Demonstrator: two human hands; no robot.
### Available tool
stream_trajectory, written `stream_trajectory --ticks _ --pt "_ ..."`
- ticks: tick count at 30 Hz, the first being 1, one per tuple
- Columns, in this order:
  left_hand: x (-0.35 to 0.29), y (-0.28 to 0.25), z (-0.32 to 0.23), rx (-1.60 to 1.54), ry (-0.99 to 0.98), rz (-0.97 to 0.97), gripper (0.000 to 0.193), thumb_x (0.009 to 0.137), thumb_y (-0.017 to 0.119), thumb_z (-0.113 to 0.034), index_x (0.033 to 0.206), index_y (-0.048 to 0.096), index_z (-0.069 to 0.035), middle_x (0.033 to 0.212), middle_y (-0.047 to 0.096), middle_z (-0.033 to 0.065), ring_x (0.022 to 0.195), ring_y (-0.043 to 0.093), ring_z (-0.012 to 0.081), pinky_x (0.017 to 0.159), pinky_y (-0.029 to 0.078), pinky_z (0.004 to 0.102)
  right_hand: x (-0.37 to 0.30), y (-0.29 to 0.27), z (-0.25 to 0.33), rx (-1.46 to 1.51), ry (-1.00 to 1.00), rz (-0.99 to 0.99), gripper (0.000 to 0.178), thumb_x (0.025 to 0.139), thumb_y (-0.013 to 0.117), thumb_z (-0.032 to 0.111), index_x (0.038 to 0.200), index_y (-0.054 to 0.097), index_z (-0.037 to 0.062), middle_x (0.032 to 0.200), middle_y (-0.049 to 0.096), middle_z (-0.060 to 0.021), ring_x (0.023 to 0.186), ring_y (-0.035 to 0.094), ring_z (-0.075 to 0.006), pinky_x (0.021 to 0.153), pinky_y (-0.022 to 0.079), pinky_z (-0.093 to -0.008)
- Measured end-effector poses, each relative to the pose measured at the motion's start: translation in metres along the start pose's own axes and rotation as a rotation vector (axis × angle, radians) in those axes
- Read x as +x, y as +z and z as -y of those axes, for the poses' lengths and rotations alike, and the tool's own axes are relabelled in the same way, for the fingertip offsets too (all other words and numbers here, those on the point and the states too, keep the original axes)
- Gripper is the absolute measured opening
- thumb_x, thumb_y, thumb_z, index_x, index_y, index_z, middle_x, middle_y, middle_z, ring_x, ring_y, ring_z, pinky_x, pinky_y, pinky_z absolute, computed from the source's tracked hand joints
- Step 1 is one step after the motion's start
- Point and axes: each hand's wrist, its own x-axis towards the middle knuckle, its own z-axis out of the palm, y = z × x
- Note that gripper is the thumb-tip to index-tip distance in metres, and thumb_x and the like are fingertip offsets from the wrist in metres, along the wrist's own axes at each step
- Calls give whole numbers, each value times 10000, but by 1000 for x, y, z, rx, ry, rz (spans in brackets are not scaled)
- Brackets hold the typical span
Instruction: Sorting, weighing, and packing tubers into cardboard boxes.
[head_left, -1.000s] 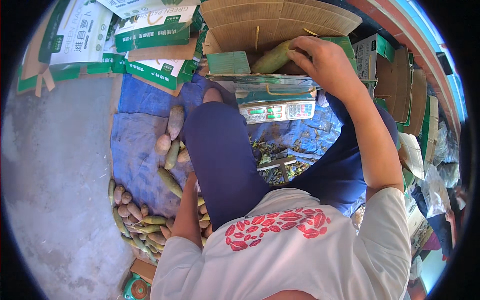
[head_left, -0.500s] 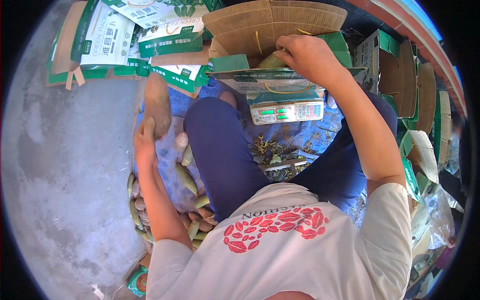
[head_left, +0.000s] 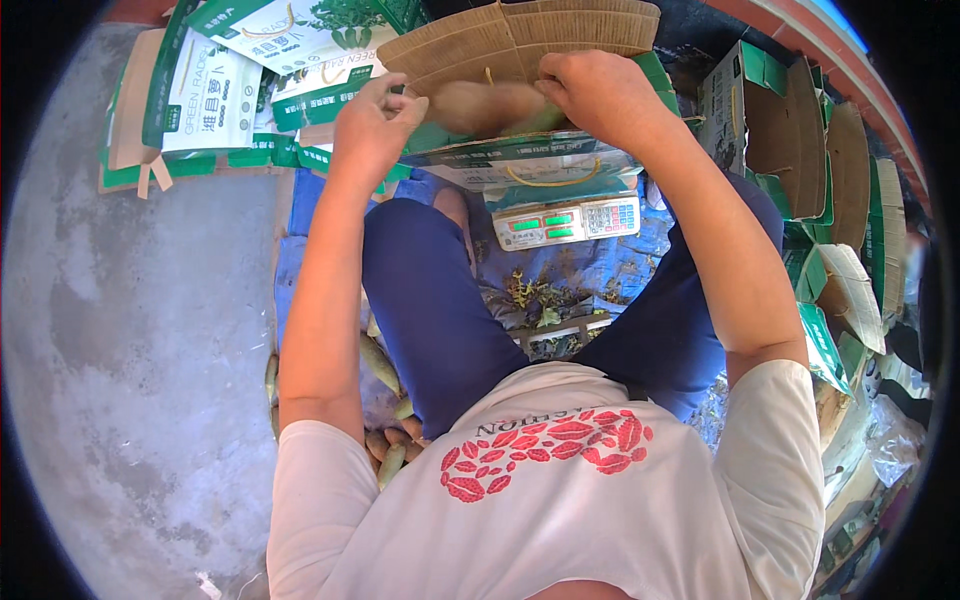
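A large brownish radish [head_left: 480,106], smeared by motion, lies crosswise in the opening of a green-and-white cardboard box [head_left: 520,165]. Close to its left end is my left hand [head_left: 378,122], thumb and fingers apart with nothing gripped. Over the box's right side, the fingers of my right hand [head_left: 600,92] are curled at the radish's right end; what they hold, if anything, is hidden. A green radish [head_left: 538,122] shows partly beneath. Below the box front sits a white electronic scale [head_left: 568,224] with lit green displays.
Flattened and folded printed cartons [head_left: 290,40] are stacked at the far left. Open cardboard boxes [head_left: 790,140] stand in a row at the right. Several loose radishes [head_left: 380,364] lie by my left leg on a blue sheet [head_left: 290,265]. Leafy scraps [head_left: 535,292] lie between my legs.
My left hand has carried the brownish radish from the left side into the box opening and its fingers have parted from it. My right hand has stayed over the box, shifting slightly.
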Motion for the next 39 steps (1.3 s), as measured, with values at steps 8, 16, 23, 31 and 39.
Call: stream_trajectory --ticks 8,16,23,31,39 --pt "-59 -24 91 -173 -266 -243 316 802 604 -159 1054 566 28 910 615 89 812 569 123 729 444 236 -5 2 6 -12 -22 63 203 813 524 249 803 583 55 713 604 -156 720 590 -340 637 470 -429" --pt "-190 25 289 -87 -677 -78 305 795 608 -250 984 619 -11 888 643 140 824 603 194 726 455 295 -6 5 11 -8 2 138 224 822 524 256 829 589 41 728 600 -165 743 578 -347 660 455 -430" --pt "-349 99 461 -31 -870 43 515 714 602 -468 1005 620 -43 1002 607 195 997 565 305 855 433 359 -1 11 9 29 -76 26 290 830 520 333 805 599 55 697 601 -171 699 587 -349 626 466 -437" --pt "-444 150 487 465 -796 593 611 690 621 -367 1186 480 -40 1191 511 184 1098 496 307 908 408 361 6 8 20 131 -112 60 259 832 533 290 823 595 39 709 583 -187 707 561 -371 627 441 -442" --pt "-413 172 361 253 -1165 369 716 726 579 -397 1315 316 -87 1358 312 187 1261 285 321 1000 307 381 5 9 20 131 -36 110 214 820 558 221 883 593 20 783 588 -195 744 561 -366 650 440 -417"
